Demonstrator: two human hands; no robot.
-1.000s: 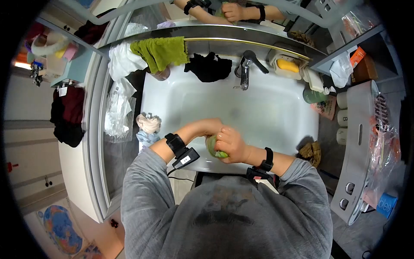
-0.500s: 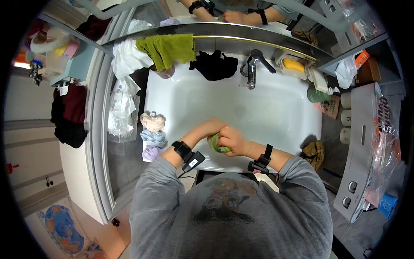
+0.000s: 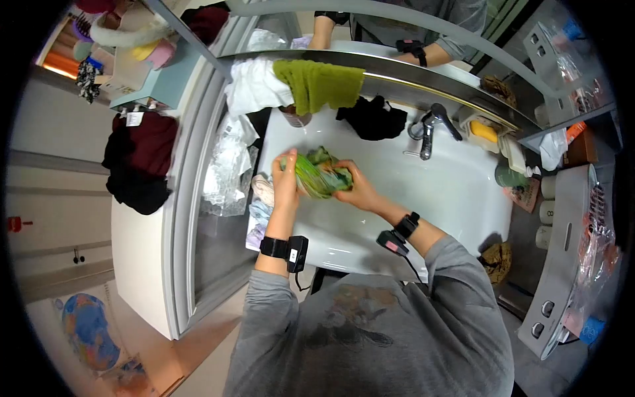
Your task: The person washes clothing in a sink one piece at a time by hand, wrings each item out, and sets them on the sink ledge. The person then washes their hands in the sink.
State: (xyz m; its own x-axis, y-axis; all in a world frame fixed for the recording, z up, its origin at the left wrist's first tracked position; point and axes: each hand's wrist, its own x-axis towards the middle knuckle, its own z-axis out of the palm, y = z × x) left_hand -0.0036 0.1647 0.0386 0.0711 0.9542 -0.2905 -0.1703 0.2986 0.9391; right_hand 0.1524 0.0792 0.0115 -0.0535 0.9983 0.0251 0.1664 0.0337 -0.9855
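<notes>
The green cloth (image 3: pixel 317 177) was bunched over the left part of the sink (image 3: pixel 410 205), its long axis running between the hands. The left hand (image 3: pixel 286 177) and right hand (image 3: pixel 359 189) gripped opposite ends, fingers partly curled, neither nearer.

White cabinet (image 3: pixel 141 264) left, grey-framed mirror (image 3: pixel 390 33) ahead.

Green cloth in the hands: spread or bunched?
Bunched. The green cloth is gathered in folds between the left hand and the right hand, not laid out flat.
</notes>
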